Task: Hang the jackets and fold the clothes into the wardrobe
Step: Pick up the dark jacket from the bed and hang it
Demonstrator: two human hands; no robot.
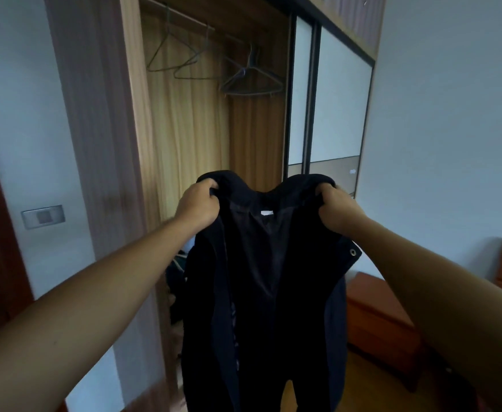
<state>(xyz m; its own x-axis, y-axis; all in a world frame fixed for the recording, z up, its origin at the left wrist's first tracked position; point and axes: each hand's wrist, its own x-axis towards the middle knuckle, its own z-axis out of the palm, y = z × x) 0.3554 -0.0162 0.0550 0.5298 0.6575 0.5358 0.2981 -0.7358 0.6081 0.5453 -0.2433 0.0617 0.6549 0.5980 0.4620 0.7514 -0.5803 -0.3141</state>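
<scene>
Several thin wire hangers (251, 80) hang bare on the rail (190, 20) inside the wardrobe (130, 114). One pair is bunched toward the rail's right end and two more are spread along to the left. Low in the same open bay lies a dark heap (178, 263), mostly hidden, and I cannot tell what it is.

Out in front of that bay, clear of the floor (362, 391), a dark navy jacket (261, 278) is held up in the air with its open front and lining facing the person. The left hand (197, 206) grips the collar edge at one shoulder, its fingers (211, 185) curled tightly over the cloth. The right hand (337, 212) grips the other shoulder the same way, fingers (324, 190) folded down into a bunched handful. Between the two hands the collar sags in a shallow curve.

The bay stands open from its left wooden post across to the sliding doors (342, 93), which are pushed over to the right. A low reddish-brown chest (374, 316) stands against the wall just right of the jacket's hem.

The jacket looks thick and matt, with a smoother, darker lining, a small pale label (267, 213) below the collar and a metal eyelet (353, 252) on its right front edge. The wardrobe is striped light wood, and its doors are white panels in dark frames. A metal switch plate (43, 217) sits on the pale wall to the left.
</scene>
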